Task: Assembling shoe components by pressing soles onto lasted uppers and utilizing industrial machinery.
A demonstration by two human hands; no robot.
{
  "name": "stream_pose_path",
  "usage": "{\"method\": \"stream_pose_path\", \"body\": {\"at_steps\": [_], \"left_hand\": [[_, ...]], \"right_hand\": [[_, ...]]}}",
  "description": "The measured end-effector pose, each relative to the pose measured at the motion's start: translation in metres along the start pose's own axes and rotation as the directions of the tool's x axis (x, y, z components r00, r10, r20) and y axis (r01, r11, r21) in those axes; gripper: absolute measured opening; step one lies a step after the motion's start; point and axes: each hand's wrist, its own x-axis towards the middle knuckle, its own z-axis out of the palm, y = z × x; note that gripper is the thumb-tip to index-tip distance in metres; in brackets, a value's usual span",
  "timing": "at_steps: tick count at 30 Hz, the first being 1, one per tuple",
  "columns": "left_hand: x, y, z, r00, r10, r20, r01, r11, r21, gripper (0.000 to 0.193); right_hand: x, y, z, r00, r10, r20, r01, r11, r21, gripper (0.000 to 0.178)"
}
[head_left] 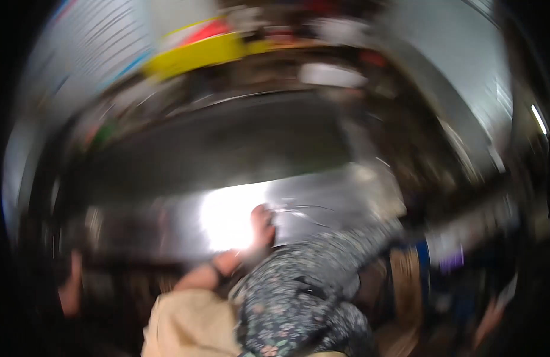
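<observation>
Left grip [263, 228], closure and contents too blurred to tell, might skid if the worktop [183, 215] beneath proves slick.

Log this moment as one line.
left hand: at shiny metal surface, grip unclear; right hand: cannot make out; left forearm: dark band; view: motion-blurred
</observation>
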Motion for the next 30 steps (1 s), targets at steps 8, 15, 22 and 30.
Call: {"method": "stream_pose_path", "body": {"at_steps": [8,15,22,30], "left_hand": [[0.103,0.122,0.052,0.829,0.175,0.532,0.218,0.773,-0.595,0.03],[0.144,0.279,0.092,0.604,0.468,0.646,0.397,0.526,-0.752,0.039],[0.177,0.299,0.051,0.593,0.322,0.738,0.794,-0.084,-0.602,0.048],[0.121,0.244,0.05,0.252,0.451,0.856,0.285,0.811,-0.511,0.046]], "right_hand": [[-0.091,-0.1,0.054,0.774,0.051,-0.631,-0.074,0.997,-0.01,0.065],[-0.187,-0.274,0.083,0.855,-0.175,-0.488,0.413,0.8,0.436,0.072],[-0.191,-0.343,0.069,0.86,-0.508,-0.045,0.214,0.279,0.936,0.078],[-0.208,-0.31,0.137,0.414,-0.569,0.711,-0.786,0.169,0.594,0.046]]}}
